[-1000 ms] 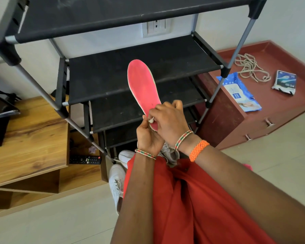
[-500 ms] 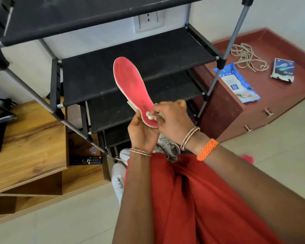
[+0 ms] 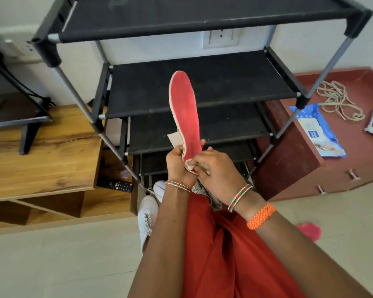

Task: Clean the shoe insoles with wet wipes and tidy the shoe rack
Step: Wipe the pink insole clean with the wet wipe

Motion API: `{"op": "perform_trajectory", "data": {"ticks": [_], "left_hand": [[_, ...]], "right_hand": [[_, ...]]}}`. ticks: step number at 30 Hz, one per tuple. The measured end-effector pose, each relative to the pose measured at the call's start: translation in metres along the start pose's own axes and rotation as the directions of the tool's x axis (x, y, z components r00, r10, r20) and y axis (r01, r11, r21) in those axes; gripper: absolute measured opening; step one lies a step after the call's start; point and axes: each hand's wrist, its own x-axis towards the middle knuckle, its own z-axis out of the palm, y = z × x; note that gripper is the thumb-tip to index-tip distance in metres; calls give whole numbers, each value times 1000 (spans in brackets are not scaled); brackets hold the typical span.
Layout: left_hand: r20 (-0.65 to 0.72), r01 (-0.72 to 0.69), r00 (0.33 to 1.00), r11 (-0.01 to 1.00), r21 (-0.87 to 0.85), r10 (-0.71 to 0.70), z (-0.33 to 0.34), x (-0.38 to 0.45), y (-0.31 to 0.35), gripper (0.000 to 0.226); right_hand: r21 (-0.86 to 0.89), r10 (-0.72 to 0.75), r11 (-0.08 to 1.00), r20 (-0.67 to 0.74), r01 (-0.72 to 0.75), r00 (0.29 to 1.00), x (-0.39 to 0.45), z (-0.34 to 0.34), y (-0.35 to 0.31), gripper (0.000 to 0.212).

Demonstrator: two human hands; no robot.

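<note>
Insole (image 3: 184,114) heel hidden by left hand (image 3: 177,163), right hand (image 3: 219,175), crumpled wipe (image 3: 191,164)

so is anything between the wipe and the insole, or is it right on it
Nothing visible stands between them. The right hand pinches the wipe against the heel end of the red insole, which the left hand grips from the other side.

Bright, even daylight fills the scene, with soft, faint shadows and no harsh glare. The wide-angle lens bends the shoe rack (image 3: 194,91) poles outward toward the edges. The frame is slightly soft overall, with mild blur at the top-left corner and on the forearms nearest the camera.
</note>
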Motion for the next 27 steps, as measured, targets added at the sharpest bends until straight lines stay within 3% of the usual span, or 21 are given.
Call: {"op": "perform_trajectory", "data": {"ticks": [3, 6, 8, 14, 18, 24, 27], "left_hand": [[-4, -14, 1000, 1000, -26, 13, 0, -1, 6, 35], [90, 83, 993, 997, -4, -82, 0, -5, 8, 77], [123, 123, 984, 991, 60, -130, 2, -7, 7, 90], [143, 97, 984, 993, 69, -106, 0, -11, -13, 62], [172, 172, 970, 985, 24, -174, 5, -14, -25, 70], [189, 173, 969, 983, -59, -159, 9, -19, -20, 59], [194, 187, 964, 982, -12, -181, 13, -20, -30, 75]], "right_hand": [[-33, -18, 999, 23, 19, 1000, 1, -3, -4, 18], [-83, -17, 996, 43, 20, 999, -2, -7, -6, 15], [-95, -12, 995, 46, 17, 999, -4, -9, -7, 15], [-17, -20, 1000, -245, 17, 969, -4, -5, -12, 17], [-36, -37, 999, -207, 31, 978, -11, 0, -7, 18], [-35, -29, 999, -204, 22, 979, -27, -1, -6, 17], [-79, -5, 997, -239, -14, 971, -15, -7, -7, 19]]}}
